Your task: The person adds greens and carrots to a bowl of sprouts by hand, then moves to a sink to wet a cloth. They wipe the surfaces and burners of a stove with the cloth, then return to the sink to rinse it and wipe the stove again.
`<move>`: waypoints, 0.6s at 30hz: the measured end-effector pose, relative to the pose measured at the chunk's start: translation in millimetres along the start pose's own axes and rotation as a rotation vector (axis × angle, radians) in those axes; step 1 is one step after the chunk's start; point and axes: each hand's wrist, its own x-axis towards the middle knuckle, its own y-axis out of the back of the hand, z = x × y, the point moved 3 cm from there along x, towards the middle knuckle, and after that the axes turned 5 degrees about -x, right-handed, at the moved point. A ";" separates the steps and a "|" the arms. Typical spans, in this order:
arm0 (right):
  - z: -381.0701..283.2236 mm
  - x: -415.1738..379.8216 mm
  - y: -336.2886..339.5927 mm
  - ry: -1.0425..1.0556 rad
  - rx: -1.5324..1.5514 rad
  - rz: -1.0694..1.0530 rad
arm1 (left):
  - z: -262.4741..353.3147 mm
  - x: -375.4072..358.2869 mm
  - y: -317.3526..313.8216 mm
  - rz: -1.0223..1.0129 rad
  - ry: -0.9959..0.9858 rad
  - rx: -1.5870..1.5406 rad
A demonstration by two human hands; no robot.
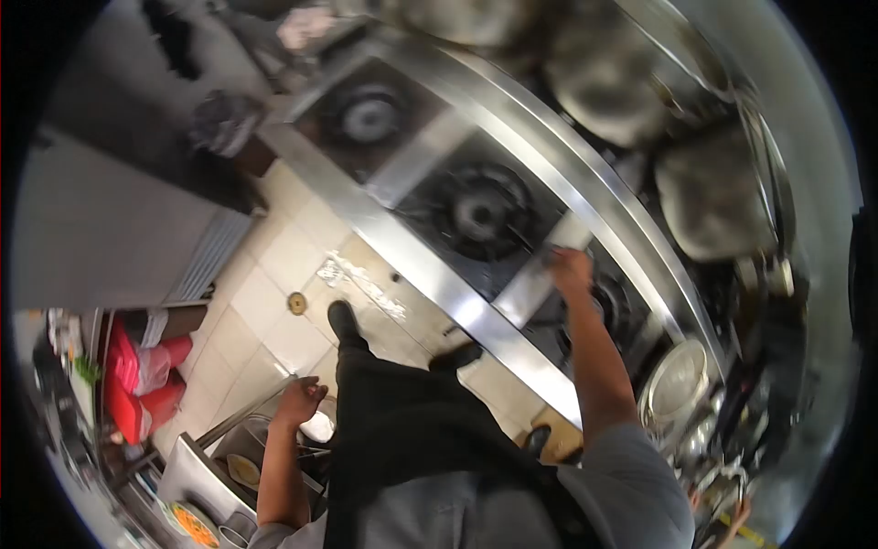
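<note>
My right hand (572,270) reaches over the steel strip (540,284) between two burners of the stove. Its fingers are curled closed near the strip, and whatever they may hold is too blurred to make out. Just left of it is the middle burner (480,215), black and ringed. Another burner (604,311) lies partly hidden under my right forearm. My left hand (300,403) hangs low at my side, loosely bent with the fingers apart and nothing visible in it. A round whitish thing (318,426) is just below that hand.
Several large pans (713,206) stand behind the stove's raised back ledge (585,165). A round strainer (677,380) is at the right. Red containers (137,384) and a plate of orange food (192,523) are at left. The tiled floor (293,238) looks wet; another person's hand (739,512) shows lower right.
</note>
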 end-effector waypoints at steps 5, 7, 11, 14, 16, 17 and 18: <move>-80.6 8.5 93.5 -0.085 0.079 0.449 | -67.8 34.3 92.4 0.131 -0.083 0.005; -114.8 19.2 84.5 -0.273 0.688 0.431 | -93.5 43.6 138.7 0.139 0.029 -0.046; -312.6 16.3 94.3 -0.516 1.276 0.176 | -155.5 97.6 233.1 0.159 -0.024 0.001; -427.3 41.6 72.1 -0.357 1.654 -0.002 | -131.5 124.9 315.2 0.211 -0.118 0.015; -487.4 53.6 58.0 -0.297 1.795 -0.073 | -106.8 135.0 357.8 0.253 -0.213 -0.001; -510.2 63.1 50.1 -0.264 1.855 -0.116 | -93.6 144.7 374.0 0.268 -0.268 -0.024; -535.0 66.1 46.4 -0.266 1.848 -0.142 | -74.7 150.3 390.4 0.255 -0.305 -0.034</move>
